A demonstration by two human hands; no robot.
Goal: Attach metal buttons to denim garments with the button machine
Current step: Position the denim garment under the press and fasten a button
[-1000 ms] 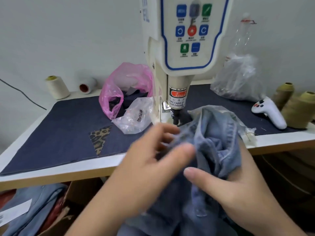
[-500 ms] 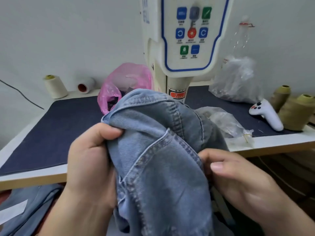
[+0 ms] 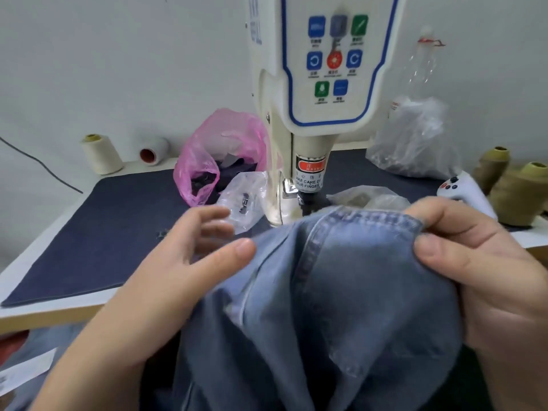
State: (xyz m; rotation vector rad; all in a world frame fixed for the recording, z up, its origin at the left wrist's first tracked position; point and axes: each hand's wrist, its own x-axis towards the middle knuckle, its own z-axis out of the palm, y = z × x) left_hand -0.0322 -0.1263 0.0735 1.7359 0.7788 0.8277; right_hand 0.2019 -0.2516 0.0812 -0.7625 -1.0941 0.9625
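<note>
Denim garment (image 3: 350,292) pinched by right hand (image 3: 486,262) fingers; left hand (image 3: 189,262) fingers spread alongside.

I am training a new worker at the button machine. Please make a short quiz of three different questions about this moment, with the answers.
1. True or false: the left hand pinches the denim garment.
2. Which hand has a grip on the stitched edge of the garment?
A. left hand
B. right hand
C. both hands
3. Fill in: the pink plastic bag lies on the table to the ____ of the button machine, as the person sees it.

Key:
1. False; its fingers are spread and it holds nothing.
2. B; thumb and fingers pinch the seam.
3. left
</note>
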